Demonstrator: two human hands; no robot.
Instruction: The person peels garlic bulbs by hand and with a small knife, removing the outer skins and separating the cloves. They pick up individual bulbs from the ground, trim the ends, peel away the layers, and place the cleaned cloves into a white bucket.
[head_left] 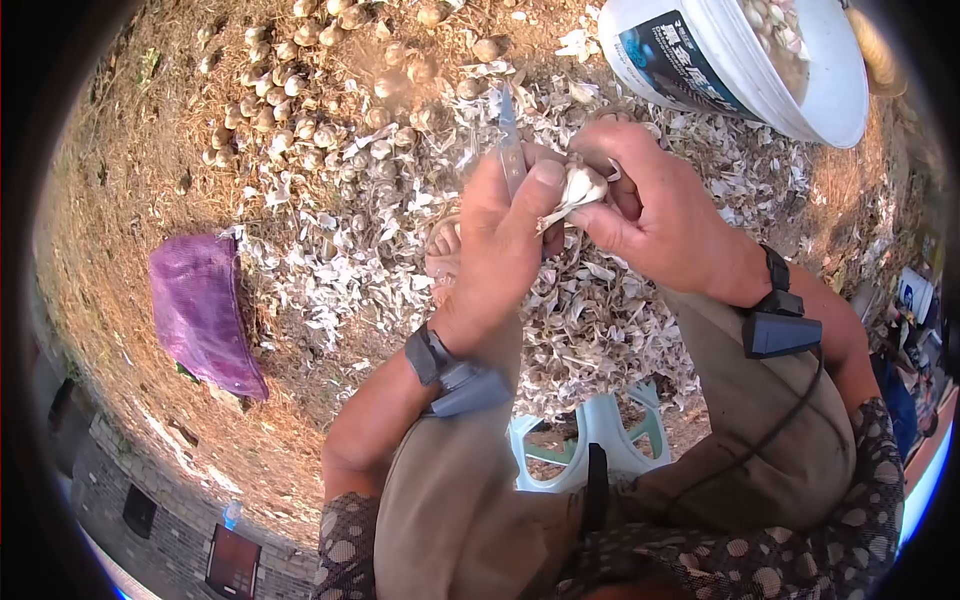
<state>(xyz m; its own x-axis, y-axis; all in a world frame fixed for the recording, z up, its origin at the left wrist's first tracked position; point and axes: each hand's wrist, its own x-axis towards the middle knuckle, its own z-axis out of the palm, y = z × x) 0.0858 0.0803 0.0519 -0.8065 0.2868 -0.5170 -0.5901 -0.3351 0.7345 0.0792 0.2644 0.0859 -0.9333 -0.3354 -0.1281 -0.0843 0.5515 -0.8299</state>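
Note:
Closed around a small knife (510, 145), my left hand (500, 220) has the narrow metal blade pointing up and away from me. My right hand (660, 200) grips a whitish garlic bulb (585, 186) between thumb and fingers, its pale stem end towards my left thumb. The hands nearly meet over the peel-covered ground. The knife's handle is mostly hidden in my left palm, and the far side of the bulb is covered by my right fingers.
A white bucket (800, 118) with garlic inside stands at the upper right. Several unpeeled bulbs (275, 95) lie at upper left. Dry garlic skins (570, 330) cover the soil. A purple mesh bag (205, 310) lies left, and a pale green stool (590, 455) shows between my legs.

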